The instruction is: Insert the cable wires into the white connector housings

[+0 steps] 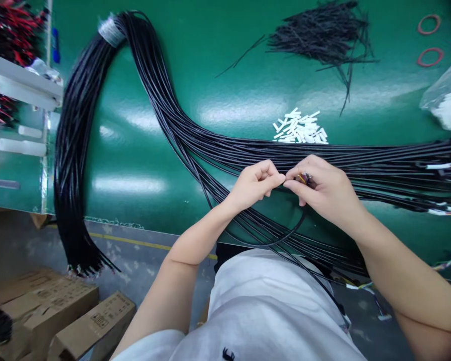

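My right hand is closed around the end of a black cable, whose thin coloured wires show between the fingers. Thumb and forefinger of my left hand are pinched together, touching the right fingertips; whatever they grip is too small to make out. The held cable loops down below my hands near the table's front edge. Behind and beneath both hands runs a thick bundle of black cables, spread across the table. Just beyond my hands lies a pile of short white tubes.
On the green table sit a heap of thin black strips, two reddish rings and a clear bag of white pieces. White-wrapped cable hangs over the left front edge. Cardboard boxes stand on the floor.
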### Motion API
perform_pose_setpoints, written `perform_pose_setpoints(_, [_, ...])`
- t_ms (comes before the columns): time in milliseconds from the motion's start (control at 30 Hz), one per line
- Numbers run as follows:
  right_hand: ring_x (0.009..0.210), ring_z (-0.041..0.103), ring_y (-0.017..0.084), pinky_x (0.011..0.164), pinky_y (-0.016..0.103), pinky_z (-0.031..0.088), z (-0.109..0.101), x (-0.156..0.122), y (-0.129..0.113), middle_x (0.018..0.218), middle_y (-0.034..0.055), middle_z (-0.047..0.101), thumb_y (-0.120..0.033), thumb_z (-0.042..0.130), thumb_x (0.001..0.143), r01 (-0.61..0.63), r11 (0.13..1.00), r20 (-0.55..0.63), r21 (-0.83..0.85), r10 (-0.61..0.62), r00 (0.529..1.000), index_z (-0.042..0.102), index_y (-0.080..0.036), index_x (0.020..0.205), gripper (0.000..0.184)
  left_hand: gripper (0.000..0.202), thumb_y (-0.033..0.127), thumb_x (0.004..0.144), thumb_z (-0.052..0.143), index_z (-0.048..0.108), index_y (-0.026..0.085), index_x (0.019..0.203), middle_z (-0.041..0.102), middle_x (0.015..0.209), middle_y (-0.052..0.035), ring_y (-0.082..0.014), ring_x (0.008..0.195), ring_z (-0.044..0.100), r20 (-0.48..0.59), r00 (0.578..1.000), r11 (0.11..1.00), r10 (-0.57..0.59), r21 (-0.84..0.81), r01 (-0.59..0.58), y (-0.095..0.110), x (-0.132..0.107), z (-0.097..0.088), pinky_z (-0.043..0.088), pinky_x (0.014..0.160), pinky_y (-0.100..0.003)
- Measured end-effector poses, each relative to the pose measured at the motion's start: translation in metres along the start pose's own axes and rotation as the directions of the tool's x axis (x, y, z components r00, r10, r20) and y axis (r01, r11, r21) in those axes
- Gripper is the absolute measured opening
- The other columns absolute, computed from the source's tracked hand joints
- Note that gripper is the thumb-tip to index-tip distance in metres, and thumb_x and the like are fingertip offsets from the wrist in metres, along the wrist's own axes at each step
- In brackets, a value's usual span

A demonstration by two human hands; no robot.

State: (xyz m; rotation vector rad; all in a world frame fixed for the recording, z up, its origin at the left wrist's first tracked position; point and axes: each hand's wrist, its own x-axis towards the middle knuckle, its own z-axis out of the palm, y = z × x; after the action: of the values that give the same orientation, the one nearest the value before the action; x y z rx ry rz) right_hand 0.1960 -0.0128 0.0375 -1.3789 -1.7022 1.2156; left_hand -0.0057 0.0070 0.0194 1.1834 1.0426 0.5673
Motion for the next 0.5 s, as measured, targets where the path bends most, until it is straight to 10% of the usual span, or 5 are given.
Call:
perform_pose_setpoints(133, [0.053, 0.058, 0.009, 0.051, 0.03, 0.048, 0.0, 0.002, 0.001, 0.093, 0.0012, 0.064, -0.023, 0.069, 0.092, -0.003, 1.0, -0.063, 0.004, 0.003, 0.998, 0.072, -0.024, 0.085, 0.008, 0.037, 0.051, 0.105, 0.055, 0.066, 0.019, 0.091, 0.07, 0.075, 0.0008, -0.0087, 0.065, 0.061, 0.034, 0.972, 0.927, 0.231, 0.297, -0.23, 0.013, 0.014, -0.016, 0.049, 0.067, -0.023])
perform_pose_setpoints(267, [0.055, 0.06, 0.01, 0.053, 0.028, 0.051, -0.002, 0.004, -0.001, 0.087, -0.0003, 0.064, -0.022, 0.071, 0.09, -0.059, 0.995, -0.147, 0.085, 0.071, 0.987, 0.071, -0.023, 0.082, 0.008, 0.032, 0.011, 0.1, 0.051, 0.074, 0.015, 0.121, 0.075, 0.122, -0.0118, -0.0224, 0.112, 0.068, 0.008, 0.893, 0.537, 0.451, 0.797, -0.278, 0.028, 0.069, -0.039, 0.048, 0.101, -0.038])
perform_pose_setpoints(333, [0.054, 0.06, 0.01, 0.054, 0.028, 0.051, -0.004, 0.005, -0.002, 0.079, -0.0022, 0.062, -0.023, 0.071, 0.09, -0.105, 0.983, -0.158, 0.15, 0.129, 0.979, 0.07, -0.023, 0.083, 0.007, 0.032, 0.005, 0.093, 0.056, 0.076, 0.015, 0.117, 0.072, 0.129, -0.0151, -0.0294, 0.123, 0.064, 0.087, 0.929, 0.39, 0.359, 0.89, -0.234, 0.029, 0.1, -0.049, 0.044, 0.108, -0.044])
perform_pose_setpoints(500, [0.05, 0.055, 0.011, 0.057, 0.029, 0.048, -0.006, 0.006, 0.0, 0.066, -0.0061, 0.059, -0.023, 0.068, 0.092, -0.126, 0.979, -0.174, 0.159, 0.153, 0.973, 0.069, -0.025, 0.09, 0.003, 0.016, 0.007, 0.091, 0.061, 0.07, 0.02, 0.095, 0.072, 0.112, -0.0123, -0.0258, 0.108, 0.063, 0.065, 0.932, 0.407, 0.355, 0.887, -0.217, 0.022, 0.124, -0.058, 0.045, 0.098, -0.042])
